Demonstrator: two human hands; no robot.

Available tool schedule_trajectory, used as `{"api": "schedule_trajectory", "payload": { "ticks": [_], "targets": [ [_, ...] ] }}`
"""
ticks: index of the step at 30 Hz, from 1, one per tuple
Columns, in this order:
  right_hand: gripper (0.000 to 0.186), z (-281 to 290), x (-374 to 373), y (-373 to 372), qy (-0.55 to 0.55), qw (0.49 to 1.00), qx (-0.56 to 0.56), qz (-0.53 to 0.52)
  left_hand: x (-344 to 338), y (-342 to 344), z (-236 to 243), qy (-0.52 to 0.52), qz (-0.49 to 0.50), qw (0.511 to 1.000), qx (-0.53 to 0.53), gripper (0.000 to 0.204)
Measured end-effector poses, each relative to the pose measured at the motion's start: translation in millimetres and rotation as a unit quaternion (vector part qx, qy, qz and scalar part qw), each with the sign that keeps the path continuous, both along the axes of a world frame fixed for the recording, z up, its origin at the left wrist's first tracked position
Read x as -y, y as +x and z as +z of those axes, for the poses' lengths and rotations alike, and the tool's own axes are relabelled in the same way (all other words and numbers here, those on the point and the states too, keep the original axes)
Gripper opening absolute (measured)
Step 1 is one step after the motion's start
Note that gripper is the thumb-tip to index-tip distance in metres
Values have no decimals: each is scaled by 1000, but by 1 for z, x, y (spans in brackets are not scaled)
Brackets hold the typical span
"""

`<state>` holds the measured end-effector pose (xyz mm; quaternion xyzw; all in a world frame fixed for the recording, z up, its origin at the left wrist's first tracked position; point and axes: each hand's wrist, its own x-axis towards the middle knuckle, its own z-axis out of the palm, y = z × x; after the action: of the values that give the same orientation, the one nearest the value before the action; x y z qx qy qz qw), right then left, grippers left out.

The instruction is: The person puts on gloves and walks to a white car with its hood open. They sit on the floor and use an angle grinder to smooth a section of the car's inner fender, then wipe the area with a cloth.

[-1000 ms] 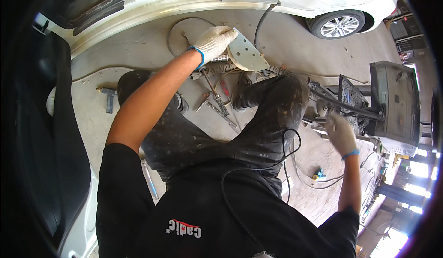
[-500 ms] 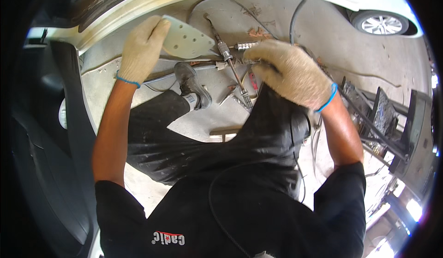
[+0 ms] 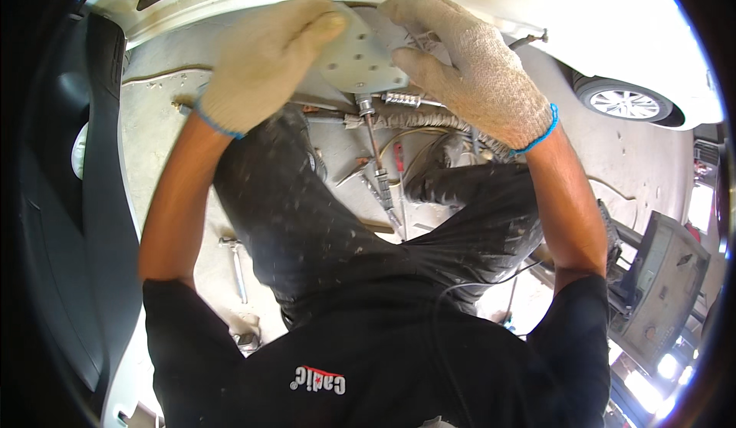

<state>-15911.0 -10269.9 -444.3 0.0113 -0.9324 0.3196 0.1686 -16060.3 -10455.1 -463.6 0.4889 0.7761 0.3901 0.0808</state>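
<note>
Pale green and thin, the sanding disc [image 3: 360, 54] has small round holes and a curved lower edge. It is above the floor [image 3: 613, 150], between two gloved hands. The left hand [image 3: 268, 62] pinches one side; the right hand [image 3: 477, 75] is spread wide, maybe touching the other.

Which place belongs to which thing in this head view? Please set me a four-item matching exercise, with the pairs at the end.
Things:
1. Pale green flat plate with small holes
2. Silver metal hammer-shaped tool
3. Red-handled slim tool
4. Black-tyred wheel with silver spokes

Places:
A. On the grey floor, between the dark-trousered legs
B. At the upper right, on the white car
C. In the grip of the cream-gloved left hand
D. On the floor, left of both legs

Pairs: 1-C, 2-D, 3-A, 4-B
</note>
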Motion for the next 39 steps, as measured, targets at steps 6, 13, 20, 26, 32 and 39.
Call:
{"api": "schedule_trajectory", "payload": {
  "ticks": [6, 13, 20, 26, 32, 39],
  "targets": [
    [39, 19, -17, 56, -51, 995, 39, -80, -59, 46, -4, 114, -110, 987, 22, 29],
    [32, 36, 8, 125, -128, 976, 106, -139, -52, 88, 28, 46, -135, 980, 137, 30],
    [34, 47, 18, 110, -140, 966, 157, -152, -38, 79, 20, 101, -135, 976, 135, 24],
    [38, 16, -25, 69, -200, 947, 165, -187, -98, 57, -29, 154, -117, 920, 342, 25],
    [40, -60, -101, 26, -204, 948, 114, -215, -171, 36, -86, 153, -72, 913, 370, 27],
    [34, -106, -152, -16, -205, 938, 117, -255, -236, 11, -138, 142, 3, 863, 485, 26]
  ]
}}
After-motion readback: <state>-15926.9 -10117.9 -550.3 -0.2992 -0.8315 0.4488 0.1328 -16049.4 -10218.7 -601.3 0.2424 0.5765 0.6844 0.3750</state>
